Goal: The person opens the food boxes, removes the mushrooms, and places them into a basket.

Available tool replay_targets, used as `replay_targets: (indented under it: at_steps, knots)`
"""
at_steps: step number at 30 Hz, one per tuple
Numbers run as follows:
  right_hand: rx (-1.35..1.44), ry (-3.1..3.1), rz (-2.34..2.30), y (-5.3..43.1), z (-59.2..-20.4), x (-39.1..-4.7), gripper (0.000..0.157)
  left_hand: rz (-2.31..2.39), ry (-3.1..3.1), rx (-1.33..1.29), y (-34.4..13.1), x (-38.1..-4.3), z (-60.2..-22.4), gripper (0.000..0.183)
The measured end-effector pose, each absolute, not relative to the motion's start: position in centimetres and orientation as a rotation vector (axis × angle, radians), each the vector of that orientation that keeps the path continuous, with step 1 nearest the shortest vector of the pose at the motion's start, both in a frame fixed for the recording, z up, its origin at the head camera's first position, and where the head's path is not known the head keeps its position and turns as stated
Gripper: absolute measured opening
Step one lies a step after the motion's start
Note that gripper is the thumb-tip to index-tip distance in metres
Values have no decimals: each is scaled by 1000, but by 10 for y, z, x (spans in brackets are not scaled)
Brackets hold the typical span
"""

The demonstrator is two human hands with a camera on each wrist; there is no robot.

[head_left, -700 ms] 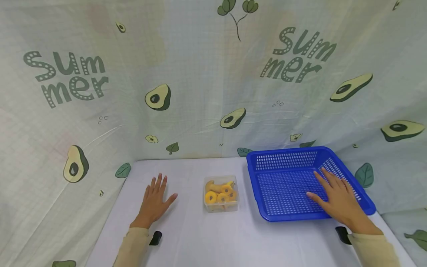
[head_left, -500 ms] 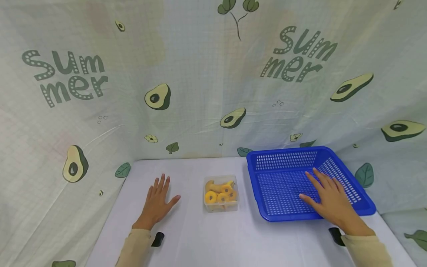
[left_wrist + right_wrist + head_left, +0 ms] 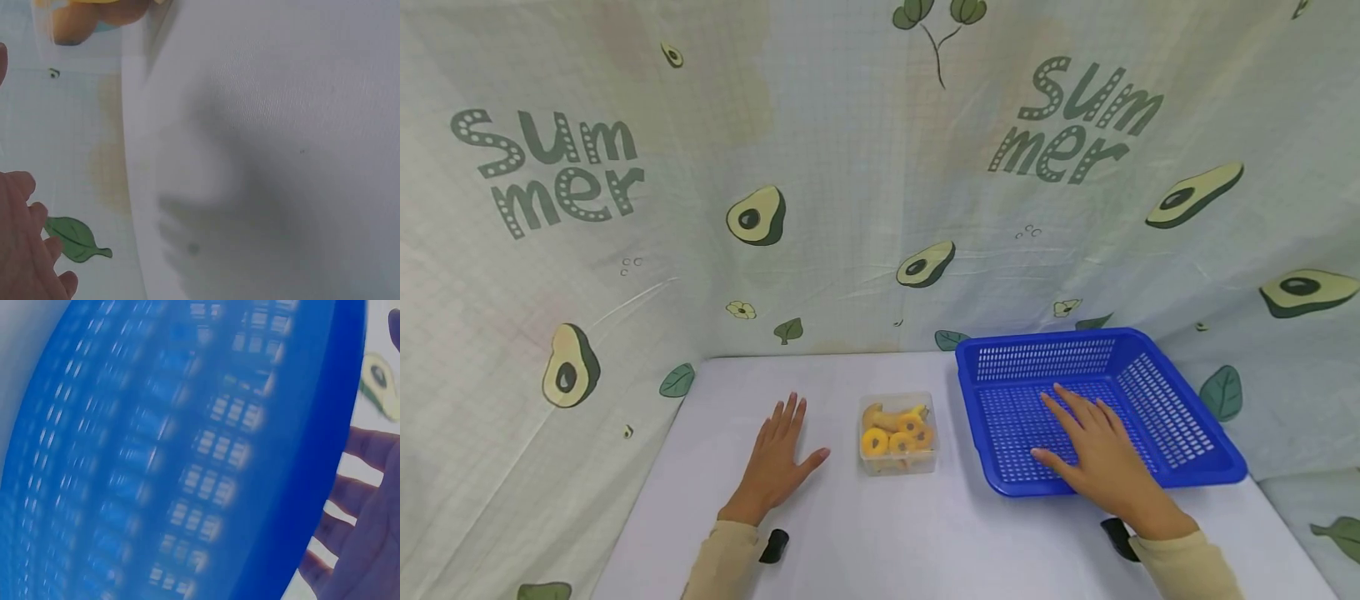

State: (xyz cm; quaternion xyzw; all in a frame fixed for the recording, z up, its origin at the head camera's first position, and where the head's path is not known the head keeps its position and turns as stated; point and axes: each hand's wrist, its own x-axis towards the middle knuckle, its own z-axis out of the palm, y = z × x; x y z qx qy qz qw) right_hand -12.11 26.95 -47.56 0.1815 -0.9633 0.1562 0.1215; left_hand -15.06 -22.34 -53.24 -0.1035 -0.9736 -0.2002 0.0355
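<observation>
Basket (image 3: 1022, 408), lower right, could be knocked if the right hand (image 3: 1105, 462) is lowered carelessly; that and the left hand (image 3: 772, 471), lower left, are spread, nothing grasped.

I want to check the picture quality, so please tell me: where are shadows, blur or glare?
Head: soft light, no strong glare, basket and box fairly clear; left wrist: blurry hand-like shadow on the table; right wrist: basket hazy and blurred, with whitish streaks on its mesh.

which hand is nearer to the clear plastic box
Left. The left hand is just left of the clear box, apart from it; the right hand is farther off on its right, over the blue basket.
</observation>
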Motion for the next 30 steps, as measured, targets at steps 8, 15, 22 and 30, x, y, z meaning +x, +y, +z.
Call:
replay_targets:
  at_steps: [8,15,22,30]
  knots:
    - [624,-2726,466,237,-478,-118,80,-665,-2955,-368,-207,-144,-535,96]
    - [652,-2675,446,205,-477,-117,78,-726,-2974,-375,-194,-140,-535,97]
    - [715,-2607,459,176,-481,-118,78,-792,-2915,-444,-181,-136,-540,97]
    - [736,-2571,494,148,-484,-114,75,-895,-2937,-419,-168,-132,-546,99]
